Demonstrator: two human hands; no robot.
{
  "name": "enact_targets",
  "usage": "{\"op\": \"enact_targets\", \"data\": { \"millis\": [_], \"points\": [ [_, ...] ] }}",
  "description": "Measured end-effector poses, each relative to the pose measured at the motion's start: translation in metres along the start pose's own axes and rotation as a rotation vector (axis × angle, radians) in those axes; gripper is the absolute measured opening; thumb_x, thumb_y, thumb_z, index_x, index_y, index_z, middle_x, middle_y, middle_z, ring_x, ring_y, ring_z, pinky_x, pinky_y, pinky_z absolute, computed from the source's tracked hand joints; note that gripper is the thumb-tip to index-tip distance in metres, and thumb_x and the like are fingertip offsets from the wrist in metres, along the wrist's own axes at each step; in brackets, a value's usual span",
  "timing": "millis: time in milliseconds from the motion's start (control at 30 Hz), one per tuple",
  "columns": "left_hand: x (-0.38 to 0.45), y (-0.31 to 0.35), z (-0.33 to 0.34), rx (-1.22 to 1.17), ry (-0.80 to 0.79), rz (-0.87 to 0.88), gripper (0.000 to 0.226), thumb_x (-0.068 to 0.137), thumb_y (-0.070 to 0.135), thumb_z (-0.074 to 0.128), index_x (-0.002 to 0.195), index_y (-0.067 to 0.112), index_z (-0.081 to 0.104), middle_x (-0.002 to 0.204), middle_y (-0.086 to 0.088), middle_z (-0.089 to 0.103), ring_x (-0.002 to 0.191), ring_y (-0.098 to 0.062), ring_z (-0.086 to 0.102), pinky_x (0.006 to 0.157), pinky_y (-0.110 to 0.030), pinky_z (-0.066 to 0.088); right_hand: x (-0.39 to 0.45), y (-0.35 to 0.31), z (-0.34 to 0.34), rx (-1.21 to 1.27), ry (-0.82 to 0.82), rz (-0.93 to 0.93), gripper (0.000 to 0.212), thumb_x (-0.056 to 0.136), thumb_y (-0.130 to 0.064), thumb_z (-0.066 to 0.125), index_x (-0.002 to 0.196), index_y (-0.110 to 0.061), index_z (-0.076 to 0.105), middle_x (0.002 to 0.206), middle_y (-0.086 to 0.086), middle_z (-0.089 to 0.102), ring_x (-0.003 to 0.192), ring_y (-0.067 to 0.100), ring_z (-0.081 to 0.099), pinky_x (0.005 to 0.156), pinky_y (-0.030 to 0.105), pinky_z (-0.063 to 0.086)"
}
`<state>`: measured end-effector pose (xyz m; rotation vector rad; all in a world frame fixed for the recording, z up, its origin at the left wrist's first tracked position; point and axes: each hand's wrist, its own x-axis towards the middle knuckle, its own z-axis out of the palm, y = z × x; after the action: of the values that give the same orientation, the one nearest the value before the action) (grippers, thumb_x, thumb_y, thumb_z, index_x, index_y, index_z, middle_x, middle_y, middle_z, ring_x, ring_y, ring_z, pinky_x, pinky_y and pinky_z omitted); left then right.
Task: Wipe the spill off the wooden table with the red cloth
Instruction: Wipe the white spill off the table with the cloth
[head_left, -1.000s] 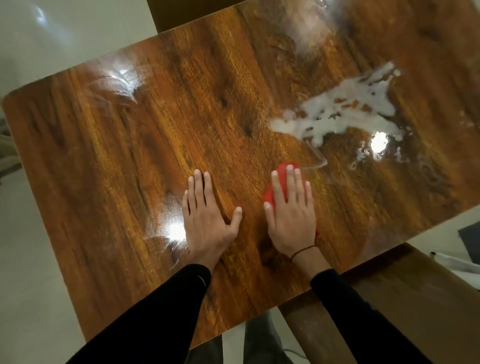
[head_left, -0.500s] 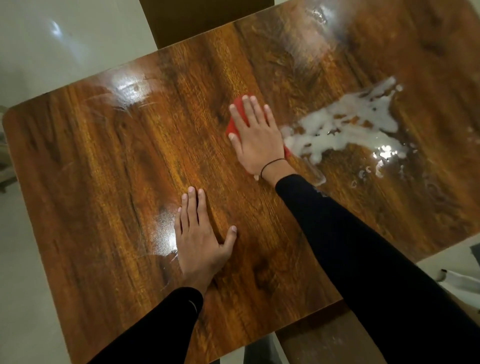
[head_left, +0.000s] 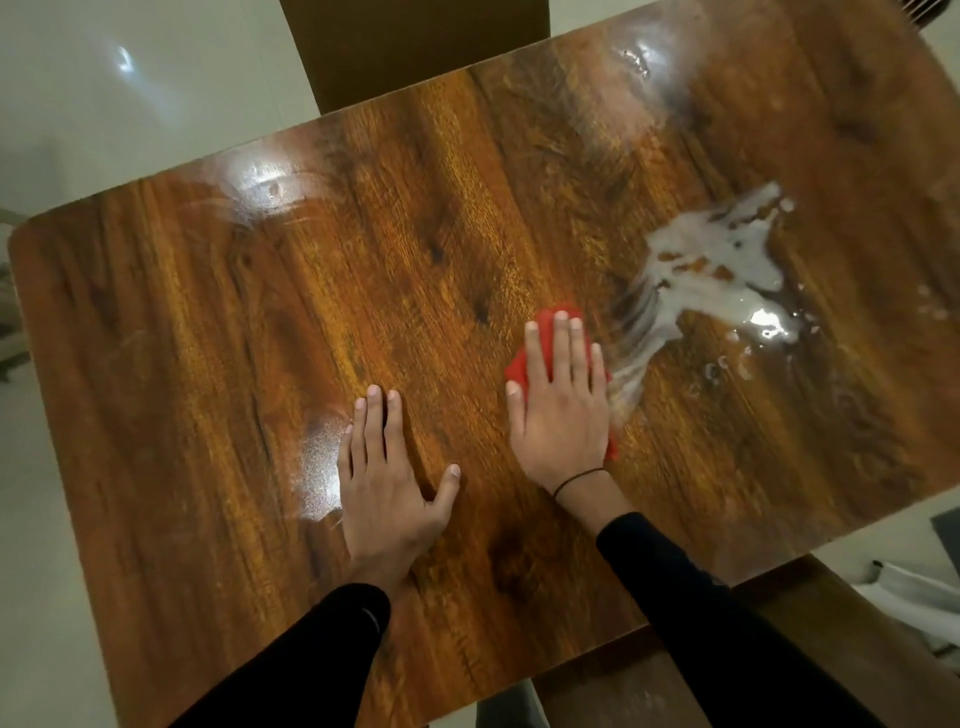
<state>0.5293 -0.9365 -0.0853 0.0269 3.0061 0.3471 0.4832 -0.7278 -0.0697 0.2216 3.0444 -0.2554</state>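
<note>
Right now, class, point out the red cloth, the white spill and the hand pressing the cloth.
red cloth (head_left: 521, 368), head view, bare left edge beside the fingers.
white spill (head_left: 711, 255), head view, thick middle of the puddle.
right hand (head_left: 561, 410), head view, back of the hand.

Your wiping hand is back toward the near edge, and the spill is now streaked.

Half a second ago your right hand (head_left: 558, 410) pressed the red cloth (head_left: 522, 364) farther up the wooden table (head_left: 218, 322), at the left tip of the white spill (head_left: 711, 260). Now you have drawn it back toward the near edge, and that tip trails in pale streaks just right of your fingers.
</note>
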Motion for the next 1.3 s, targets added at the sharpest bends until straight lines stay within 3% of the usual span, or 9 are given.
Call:
{"op": "enact_targets", "data": {
  "millis": [200, 333, 467, 600, 700, 867, 1033, 1167, 1300],
  "points": [
    [0.000, 0.000, 0.001, 0.003, 0.019, 0.007, 0.107, 0.094, 0.072, 0.052, 0.176, 0.014, 0.016, 0.185, -0.009, 0.011, 0.172, -0.025, 0.009, 0.137, -0.037, -0.001, 0.042, -0.014, -0.001, -0.004, 0.000, -0.299, 0.071, 0.117, -0.049, 0.032, 0.179, -0.016, 0.020, 0.187, 0.017, 0.012, 0.174, 0.034, 0.009, 0.140, 0.056, 0.013],
    [-0.001, 0.000, -0.001, -0.014, 0.008, 0.007, 0.106, 0.094, 0.071, 0.051, 0.176, 0.014, 0.015, 0.185, -0.009, 0.011, 0.172, -0.026, 0.009, 0.138, -0.038, 0.000, 0.087, 0.000, -0.006, 0.023, 0.033, -0.191, 0.071, 0.117, -0.050, 0.031, 0.179, -0.017, 0.024, 0.186, 0.018, 0.016, 0.174, 0.035, 0.011, 0.141, 0.056, 0.011],
    [-0.001, 0.000, -0.002, -0.021, -0.030, 0.014, 0.105, 0.096, 0.070, 0.048, 0.176, 0.012, 0.014, 0.185, -0.009, 0.006, 0.172, -0.026, 0.005, 0.139, -0.047, 0.007, 0.095, 0.036, -0.008, 0.029, 0.075, 0.072, 0.071, 0.116, -0.051, 0.029, 0.179, -0.018, 0.023, 0.186, 0.018, 0.016, 0.174, 0.036, 0.012, 0.141, 0.056, 0.010],
    [0.000, 0.001, -0.011, -0.014, -0.086, 0.125, 0.092, 0.104, 0.063, 0.039, 0.176, 0.010, 0.015, 0.186, -0.007, -0.001, 0.172, -0.026, 0.003, 0.138, -0.054, 0.012, 0.048, 0.062, -0.011, 0.037, 0.101, 0.337, 0.072, 0.116, -0.051, 0.028, 0.179, -0.017, 0.020, 0.186, 0.018, 0.012, 0.174, 0.036, 0.009, 0.139, 0.059, 0.015],
    [0.031, 0.013, -0.018, -0.095, -0.099, 0.269, 0.088, 0.106, 0.059, 0.042, 0.175, 0.010, 0.017, 0.186, -0.008, 0.002, 0.172, -0.023, 0.003, 0.139, -0.049, 0.008, -0.008, 0.059, -0.004, 0.034, 0.086, 0.416, 0.072, 0.117, -0.051, 0.026, 0.180, -0.017, 0.015, 0.187, 0.016, 0.009, 0.174, 0.035, 0.007, 0.139, 0.059, 0.017],
    [0.136, 0.035, -0.029, -0.124, -0.087, 0.371, 0.075, 0.111, 0.050, 0.040, 0.174, 0.012, 0.022, 0.185, -0.010, 0.010, 0.172, -0.023, 0.007, 0.139, -0.044, 0.006, -0.057, 0.008, 0.012, 0.027, -0.019, 0.199, 0.073, 0.117, -0.054, 0.025, 0.181, -0.022, 0.009, 0.189, 0.010, -0.003, 0.175, 0.030, -0.002, 0.140, 0.057, 0.011],
    [0.165, 0.031, -0.018, -0.101, -0.050, 0.346, 0.064, 0.115, 0.040, 0.029, 0.173, 0.014, 0.025, 0.184, -0.008, 0.015, 0.171, -0.023, 0.013, 0.139, -0.048, 0.013, 0.008, -0.008, 0.007, 0.050, -0.014, -0.053, 0.071, 0.118, -0.054, 0.027, 0.179, -0.020, 0.018, 0.188, 0.013, 0.005, 0.175, 0.032, 0.004, 0.139, 0.059, 0.016],
    [0.164, 0.029, -0.017, -0.101, -0.052, 0.303, 0.070, 0.113, 0.046, 0.037, 0.174, 0.015, 0.021, 0.185, -0.007, 0.011, 0.172, -0.022, 0.008, 0.139, -0.046, 0.010, 0.084, 0.011, -0.004, 0.045, -0.008, -0.020, 0.073, 0.115, -0.054, 0.030, 0.179, -0.020, 0.021, 0.188, 0.014, 0.010, 0.175, 0.032, 0.007, 0.140, 0.056, 0.013],
    [0.167, 0.029, -0.019, -0.091, -0.079, 0.301, 0.080, 0.109, 0.056, 0.039, 0.175, 0.016, 0.018, 0.185, -0.006, 0.009, 0.172, -0.022, 0.003, 0.139, -0.047, 0.009, 0.104, 0.053, -0.015, 0.035, 0.036, 0.221, 0.072, 0.117, -0.053, 0.028, 0.180, -0.021, 0.016, 0.188, 0.014, 0.007, 0.175, 0.032, 0.004, 0.141, 0.055, 0.010]
  ]
}}
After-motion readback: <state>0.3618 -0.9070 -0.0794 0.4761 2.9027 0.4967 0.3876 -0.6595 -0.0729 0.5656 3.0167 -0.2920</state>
